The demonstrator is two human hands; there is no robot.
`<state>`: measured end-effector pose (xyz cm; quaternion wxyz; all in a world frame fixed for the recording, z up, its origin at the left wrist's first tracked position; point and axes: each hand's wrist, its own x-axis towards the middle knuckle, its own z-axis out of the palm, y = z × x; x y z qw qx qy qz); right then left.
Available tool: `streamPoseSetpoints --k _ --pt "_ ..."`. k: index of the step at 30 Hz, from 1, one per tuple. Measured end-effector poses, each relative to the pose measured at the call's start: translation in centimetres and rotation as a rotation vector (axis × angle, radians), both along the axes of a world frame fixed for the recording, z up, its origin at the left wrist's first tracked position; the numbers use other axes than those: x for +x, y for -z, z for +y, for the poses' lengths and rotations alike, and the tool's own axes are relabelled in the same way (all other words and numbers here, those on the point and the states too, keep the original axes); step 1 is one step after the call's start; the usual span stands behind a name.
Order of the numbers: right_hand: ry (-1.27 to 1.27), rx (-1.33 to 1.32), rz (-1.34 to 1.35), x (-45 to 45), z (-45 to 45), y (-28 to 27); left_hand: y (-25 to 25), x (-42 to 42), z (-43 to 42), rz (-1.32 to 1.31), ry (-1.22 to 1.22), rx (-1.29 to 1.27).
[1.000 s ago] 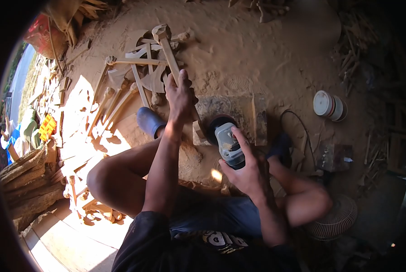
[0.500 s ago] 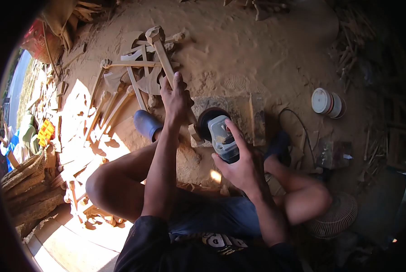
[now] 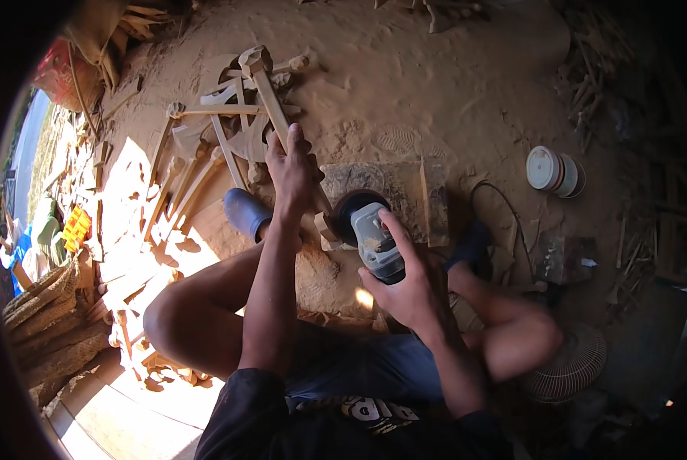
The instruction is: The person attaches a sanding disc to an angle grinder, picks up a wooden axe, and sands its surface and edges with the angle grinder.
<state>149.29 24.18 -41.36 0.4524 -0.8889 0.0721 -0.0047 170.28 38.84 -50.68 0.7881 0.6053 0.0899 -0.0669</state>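
Observation:
My left hand [image 3: 291, 170] is closed round the shaft of a long wooden piece [image 3: 270, 96], whose thick carved head points up and away. The piece's lower end reaches down beside the grinder's disc; whether they touch I cannot tell. My right hand [image 3: 414, 285] grips a grey angle grinder [image 3: 377, 239] from above, with the index finger stretched along its body. The grinder's dark round disc [image 3: 352, 205] lies over the left part of a worn wooden block [image 3: 389, 182] on the ground.
More carved wooden pieces [image 3: 198, 180] lie at the upper left. A white bucket [image 3: 543, 169] lies at the right, near a dark cable [image 3: 504, 198]. A round fan [image 3: 569, 366] is at the lower right. Stacked sacks [image 3: 48, 322] stand at the left edge.
My left hand and the wooden piece have shifted slightly left. The grinder has also moved a little left over the block. Both hands keep their hold.

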Motion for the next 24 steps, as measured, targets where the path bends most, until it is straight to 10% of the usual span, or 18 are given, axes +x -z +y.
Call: streamPoseSetpoints --k 24 --pt "0.045 0.023 -0.061 -0.1 0.2 1.0 0.3 -0.2 0.0 -0.015 -0.009 -0.022"
